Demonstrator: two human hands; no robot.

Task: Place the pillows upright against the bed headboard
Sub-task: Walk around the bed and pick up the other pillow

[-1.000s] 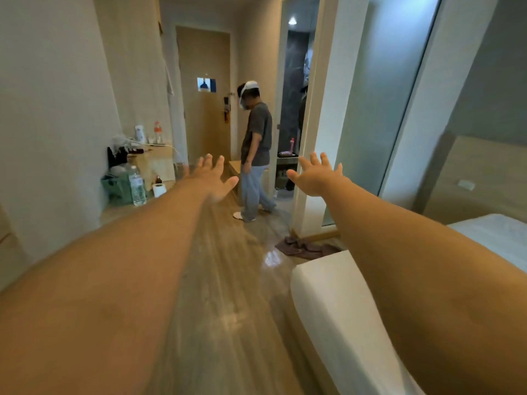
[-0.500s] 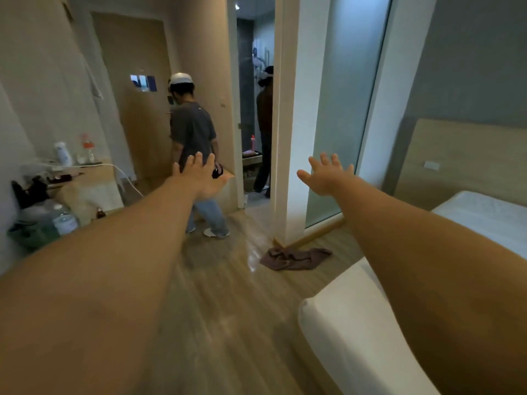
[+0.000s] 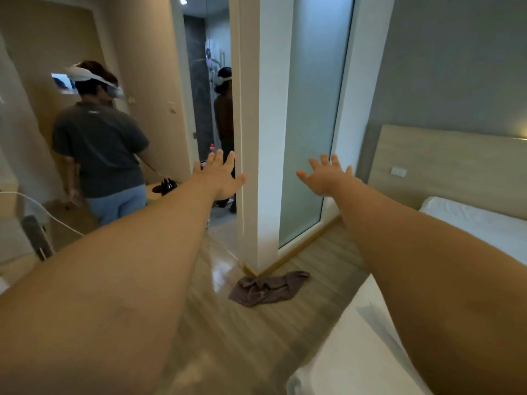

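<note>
A: Looking from the head camera, the bare left hand [image 3: 219, 178] and the bare right hand [image 3: 328, 178] are seen stretched far forward, with fingers spread wide, and nothing is held in either one.

B: Why are they held so?

A: It can only be judged: probably they are raised in readiness, because no pillow is within reach. No pillow is seen at all (it may lie outside the view).

B: And where should the pillows be placed?

A: The pale wooden flat headboard [image 3: 445, 166] is found at the right, against the grey wall, and the white sheeted mattress [image 3: 479, 220] lies touching its lower part. That end of the bed is shown bare.

B: What else is noticed?

A: A crumpled brown cloth [image 3: 265, 286] is left on the glossy wooden floor [image 3: 228, 337], just beside the white pillar [image 3: 262, 138]. A person in a grey T-shirt [image 3: 99, 143] is standing at the left, turned away. The task is judged as hardly begun.
</note>
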